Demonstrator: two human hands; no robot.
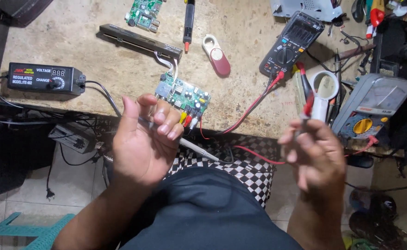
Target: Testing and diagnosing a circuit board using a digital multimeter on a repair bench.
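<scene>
Green circuit board (183,95) with yellow, red and white jacks; black multimeter (291,43) with red test lead (252,107); black power adapter (44,78). Mottled beige counter (245,18). Dark red and cream magnifier (216,54); black-and-white checkered cloth (247,166); grey analog meter (373,106) with a yellow dial.
</scene>
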